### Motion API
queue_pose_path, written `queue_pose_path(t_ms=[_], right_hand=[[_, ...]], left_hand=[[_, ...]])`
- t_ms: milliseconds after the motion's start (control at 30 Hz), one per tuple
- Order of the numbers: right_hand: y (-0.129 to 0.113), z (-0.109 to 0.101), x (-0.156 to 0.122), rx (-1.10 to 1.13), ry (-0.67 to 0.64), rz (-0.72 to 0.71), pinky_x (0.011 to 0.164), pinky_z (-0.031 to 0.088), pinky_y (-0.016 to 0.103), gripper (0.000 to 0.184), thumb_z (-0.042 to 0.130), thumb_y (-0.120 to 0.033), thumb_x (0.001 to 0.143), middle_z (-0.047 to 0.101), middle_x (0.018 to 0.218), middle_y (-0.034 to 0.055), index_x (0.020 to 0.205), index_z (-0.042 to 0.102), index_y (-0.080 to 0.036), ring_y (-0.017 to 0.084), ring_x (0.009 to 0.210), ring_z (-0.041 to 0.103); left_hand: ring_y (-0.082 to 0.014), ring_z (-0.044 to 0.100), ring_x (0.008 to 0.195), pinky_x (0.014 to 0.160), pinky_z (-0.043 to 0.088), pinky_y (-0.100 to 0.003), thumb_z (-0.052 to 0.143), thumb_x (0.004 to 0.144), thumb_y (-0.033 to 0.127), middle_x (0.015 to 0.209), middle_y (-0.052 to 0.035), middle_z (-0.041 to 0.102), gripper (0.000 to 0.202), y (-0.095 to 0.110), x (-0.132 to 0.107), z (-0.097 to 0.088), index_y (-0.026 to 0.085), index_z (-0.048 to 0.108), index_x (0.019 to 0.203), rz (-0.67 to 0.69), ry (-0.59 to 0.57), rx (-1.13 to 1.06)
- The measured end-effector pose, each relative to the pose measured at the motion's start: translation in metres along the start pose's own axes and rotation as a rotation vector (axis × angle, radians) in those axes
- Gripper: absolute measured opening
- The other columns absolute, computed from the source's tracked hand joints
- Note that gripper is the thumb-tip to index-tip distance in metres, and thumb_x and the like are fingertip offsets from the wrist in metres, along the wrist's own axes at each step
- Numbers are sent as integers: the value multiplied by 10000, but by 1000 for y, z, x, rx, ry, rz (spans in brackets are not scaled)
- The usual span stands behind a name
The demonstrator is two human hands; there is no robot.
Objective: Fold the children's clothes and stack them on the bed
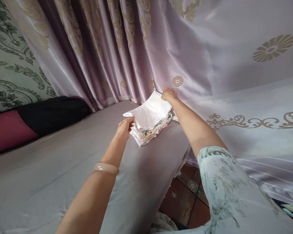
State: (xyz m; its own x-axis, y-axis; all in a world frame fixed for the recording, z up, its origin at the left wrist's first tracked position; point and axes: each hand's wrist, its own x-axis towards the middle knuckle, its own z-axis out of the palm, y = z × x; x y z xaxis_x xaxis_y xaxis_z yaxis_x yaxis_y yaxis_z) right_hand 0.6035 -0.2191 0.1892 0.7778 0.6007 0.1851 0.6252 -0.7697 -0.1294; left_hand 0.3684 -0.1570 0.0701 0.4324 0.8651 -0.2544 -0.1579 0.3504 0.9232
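A stack of folded cloths (150,131) with colourful printed edges lies on a grey-covered bed (51,169), near its far right corner. On top is a plain white folded cloth (150,112). My left hand (125,127) pinches the near left corner of that top cloth. My right hand (169,94) grips its far right corner, and the cloth is lifted slightly off the stack on that side. A pale bangle sits on my left wrist.
Lilac curtains (127,48) with gold motifs hang behind and to the right of the bed. A maroon and black bolster (26,123) lies along the left wall. Dark red floor tiles (188,198) show past the bed's right edge.
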Motion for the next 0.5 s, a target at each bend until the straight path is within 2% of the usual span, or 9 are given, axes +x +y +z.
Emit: queue_pose_path(t_ms=[133,367,500], right_hand=[[7,11,0,3,9,7,1001,458,380,412,553,-75,860,628,1276,200,1265,633,-84,288,1230,569],[13,33,-2,43,-29,28,1000,442,379,378,520,-93,900,597,1307,212,1263,625,-87,292,1227,563],[17,46,-1,45,-49,-10,1018,436,411,383,470,-126,934,574,1323,239,1292,597,-70,313,1245,552]], left_hand=[[-60,458,473,465,243,-218,828,434,379,616,25,608,401,-14,4,-1,166,624,706,-36,15,3],[-88,514,478,472,295,-225,838,475,423,606,4,618,412,-32,8,-12,166,601,693,-91,97,119],[-92,510,486,476,306,-229,850,468,472,578,10,587,448,-39,0,-13,162,589,660,-65,43,157]])
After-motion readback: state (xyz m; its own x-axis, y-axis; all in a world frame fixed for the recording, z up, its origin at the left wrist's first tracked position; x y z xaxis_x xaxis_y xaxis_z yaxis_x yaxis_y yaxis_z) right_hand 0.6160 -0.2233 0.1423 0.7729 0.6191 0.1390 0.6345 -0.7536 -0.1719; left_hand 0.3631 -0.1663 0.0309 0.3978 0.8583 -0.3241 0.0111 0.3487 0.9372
